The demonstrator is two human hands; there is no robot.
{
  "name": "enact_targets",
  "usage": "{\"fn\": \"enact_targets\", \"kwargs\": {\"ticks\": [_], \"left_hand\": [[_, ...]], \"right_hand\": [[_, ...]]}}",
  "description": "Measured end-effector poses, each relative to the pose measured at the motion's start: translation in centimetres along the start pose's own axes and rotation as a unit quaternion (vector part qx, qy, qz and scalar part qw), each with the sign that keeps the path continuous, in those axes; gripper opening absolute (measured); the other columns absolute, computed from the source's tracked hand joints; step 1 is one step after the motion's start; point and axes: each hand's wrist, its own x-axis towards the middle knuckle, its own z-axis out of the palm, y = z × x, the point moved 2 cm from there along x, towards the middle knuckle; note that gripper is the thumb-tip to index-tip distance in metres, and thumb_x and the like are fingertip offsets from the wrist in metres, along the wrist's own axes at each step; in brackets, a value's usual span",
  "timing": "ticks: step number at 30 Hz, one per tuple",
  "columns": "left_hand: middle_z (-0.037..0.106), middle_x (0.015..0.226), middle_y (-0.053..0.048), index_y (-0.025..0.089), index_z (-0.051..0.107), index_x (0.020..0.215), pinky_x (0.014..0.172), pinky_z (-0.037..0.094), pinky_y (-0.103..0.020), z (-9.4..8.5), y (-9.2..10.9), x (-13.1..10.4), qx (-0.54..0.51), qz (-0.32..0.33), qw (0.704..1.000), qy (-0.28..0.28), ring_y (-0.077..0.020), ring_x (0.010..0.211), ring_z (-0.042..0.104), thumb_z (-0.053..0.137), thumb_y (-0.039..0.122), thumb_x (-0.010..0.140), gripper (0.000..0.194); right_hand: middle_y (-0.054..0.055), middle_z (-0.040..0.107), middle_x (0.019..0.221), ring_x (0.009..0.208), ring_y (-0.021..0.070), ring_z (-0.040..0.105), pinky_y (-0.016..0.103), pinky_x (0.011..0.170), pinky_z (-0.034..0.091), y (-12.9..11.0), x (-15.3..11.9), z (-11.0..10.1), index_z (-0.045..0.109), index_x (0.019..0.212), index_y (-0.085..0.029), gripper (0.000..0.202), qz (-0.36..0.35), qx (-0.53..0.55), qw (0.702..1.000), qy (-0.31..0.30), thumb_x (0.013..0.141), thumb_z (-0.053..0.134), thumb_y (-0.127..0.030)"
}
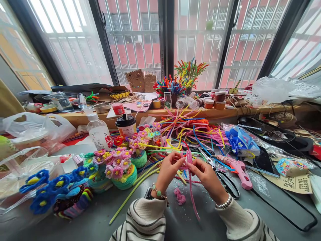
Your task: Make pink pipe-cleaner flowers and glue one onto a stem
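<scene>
Both hands meet over the table around a pink pipe cleaner [190, 187], which is folded into loops at its top and hangs down as a long tail. My left hand [170, 169] pinches the looped part from the left, its fingertips closed. From the other side my right hand [205, 175] grips the same pipe cleaner between thumb and fingers. Below them, a small curled pink pipe cleaner piece [179, 196] lies on the grey tabletop among glitter specks. Scissors with black handles [227, 184] lie just right of my right hand.
A pink glue gun [242, 172] with a black cord lies at right, beside a blue packet [240, 140]. Pipe cleaner flower pots [124, 177] crowd the left, near a bottle [99, 134] and a lidded cup [125, 125]. Loose pipe cleaners [185, 127] heap behind my hands.
</scene>
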Motion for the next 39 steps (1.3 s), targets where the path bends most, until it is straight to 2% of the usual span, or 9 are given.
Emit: {"fn": "enact_targets", "kwargs": {"ticks": [9, 20, 30, 39], "left_hand": [[0.054, 0.065, 0.001, 0.014, 0.052, 0.069, 0.057, 0.045, -0.023, -0.05, 0.43, -0.12, 0.017, -0.005, 1.0, 0.01, -0.0112, 0.06, 0.053, 0.058, 0.034, 0.064, 0.021], [0.055, 0.067, 0.0, 0.014, 0.052, 0.071, 0.06, 0.047, -0.025, -0.15, 0.36, -0.1, 0.011, -0.016, 1.0, 0.006, -0.0122, 0.062, 0.055, 0.057, 0.034, 0.064, 0.022], [0.053, 0.07, 0.0, 0.015, 0.052, 0.075, 0.063, 0.046, -0.025, -0.33, -0.08, 0.13, 0.017, 0.017, 1.0, 0.014, -0.0121, 0.067, 0.054, 0.055, 0.034, 0.067, 0.021], [0.054, 0.068, 0.0, 0.015, 0.052, 0.072, 0.062, 0.049, -0.029, 0.01, 0.35, -0.04, -0.03, -0.022, 0.999, 0.006, -0.0122, 0.065, 0.055, 0.058, 0.032, 0.063, 0.021]], "right_hand": [[-0.001, 0.049, 0.056, 0.054, 0.0123, 0.043, 0.024, 0.051, 0.034, 0.2, -0.14, 0.49, 0.049, 0.06, -0.018, 0.029, -0.017, -0.036, 0.999, -0.01, 0.073, 0.047, -0.044], [-0.001, 0.048, 0.057, 0.055, 0.0122, 0.042, 0.024, 0.051, 0.033, 0.17, -0.09, 0.47, 0.05, 0.061, -0.017, 0.028, -0.008, -0.031, 0.999, -0.011, 0.073, 0.048, -0.042], [-0.002, 0.044, 0.058, 0.056, 0.0116, 0.041, 0.024, 0.053, 0.035, 0.33, -0.19, 0.34, 0.048, 0.062, -0.017, 0.025, -0.028, -0.013, 0.998, 0.049, 0.073, 0.05, -0.04], [-0.003, 0.045, 0.057, 0.054, 0.0106, 0.041, 0.022, 0.051, 0.034, 0.29, -0.27, 0.44, 0.049, 0.061, -0.017, 0.026, -0.022, -0.015, 0.999, 0.036, 0.071, 0.05, -0.041]]}}
